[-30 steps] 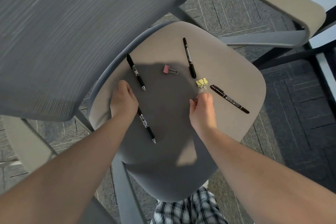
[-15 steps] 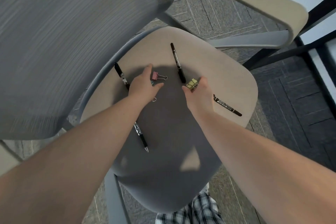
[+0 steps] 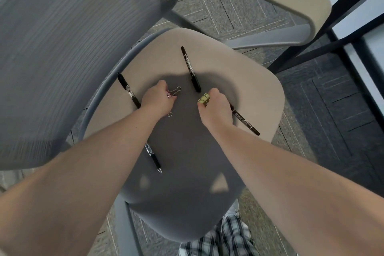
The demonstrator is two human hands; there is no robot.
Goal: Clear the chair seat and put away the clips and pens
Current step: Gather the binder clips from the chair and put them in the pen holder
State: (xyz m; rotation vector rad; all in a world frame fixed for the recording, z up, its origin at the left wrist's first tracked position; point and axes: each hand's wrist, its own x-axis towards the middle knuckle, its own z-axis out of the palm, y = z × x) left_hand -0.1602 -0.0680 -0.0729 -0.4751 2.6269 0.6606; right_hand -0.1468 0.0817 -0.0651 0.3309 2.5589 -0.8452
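On the beige chair seat my left hand closes its fingers on a pink binder clip; a second wire clip handle pokes out under that hand. My right hand pinches a yellow binder clip. A black marker lies between and beyond the hands. Another black marker runs out from under my right hand toward the seat's right edge. One black pen lies at the left rim, partly under my left hand. Another black pen shows below my left forearm.
The grey mesh chair back fills the upper left. A beige armrest arcs across the top right, with black table legs beyond it. Grey carpet tiles surround the chair. My plaid shorts show at the bottom.
Both hands moved forward across the seat from the near pens to the clips. My left hand closed on the pink clip and my right hand on the yellow one.
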